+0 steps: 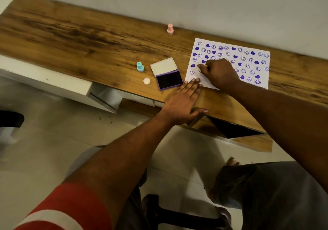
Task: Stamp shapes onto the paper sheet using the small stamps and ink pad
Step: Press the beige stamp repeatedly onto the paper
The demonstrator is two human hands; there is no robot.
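Note:
A white paper sheet [248,55] covered with several purple hearts and smiley stamps lies on the wooden desk [88,39]. My right hand [218,73] is closed around a small stamp and presses it down on the sheet's left part; the stamp is almost fully hidden by my fingers. My left hand [184,102] lies flat with fingers together, its fingertips holding down the sheet's near left corner. An open purple ink pad [168,79] sits just left of the sheet. A teal stamp [140,66] stands left of the pad. A pink stamp [170,29] stands farther back.
A small round pinkish cap [146,81] lies near the desk's front edge beside the ink pad. A white wall runs behind the desk. Below the desk edge are white drawers [99,94], a tiled floor, my knees and a dark chair base.

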